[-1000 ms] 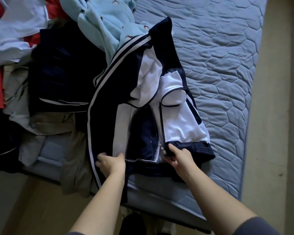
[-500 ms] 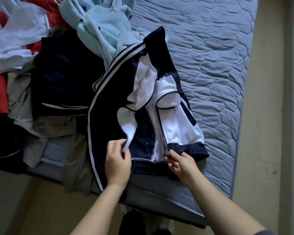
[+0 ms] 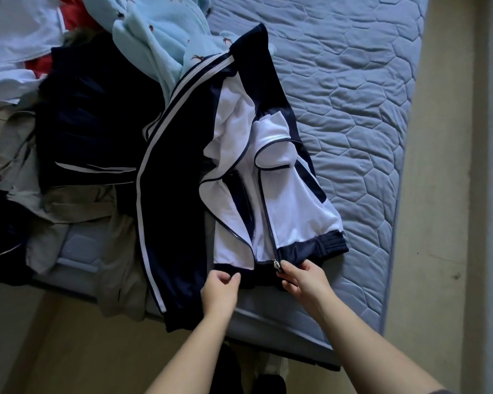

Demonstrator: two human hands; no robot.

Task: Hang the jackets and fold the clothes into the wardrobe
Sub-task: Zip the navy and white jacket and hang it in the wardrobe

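Note:
A navy and white track jacket (image 3: 293, 206) lies unzipped on the blue quilted mattress (image 3: 362, 115), its hem toward me. My left hand (image 3: 221, 288) pinches the navy hem of the left front panel, which lies flat with its white side up. My right hand (image 3: 305, 280) pinches the right hem just beside the metal zipper pull (image 3: 275, 263). A long navy sleeve with white stripes (image 3: 154, 223) hangs over the mattress edge to the left of my left hand.
A heap of clothes covers the mattress's left side: a light blue fleece (image 3: 157, 35), a dark navy garment (image 3: 94, 118), beige trousers (image 3: 77, 223), white and red pieces (image 3: 15, 46). Pale floor (image 3: 439, 223) runs along the right. My feet (image 3: 251, 373) stand below the mattress edge.
My left hand turned the left front panel over toward the zipper and came down to its hem. My right hand stayed at the zipper end.

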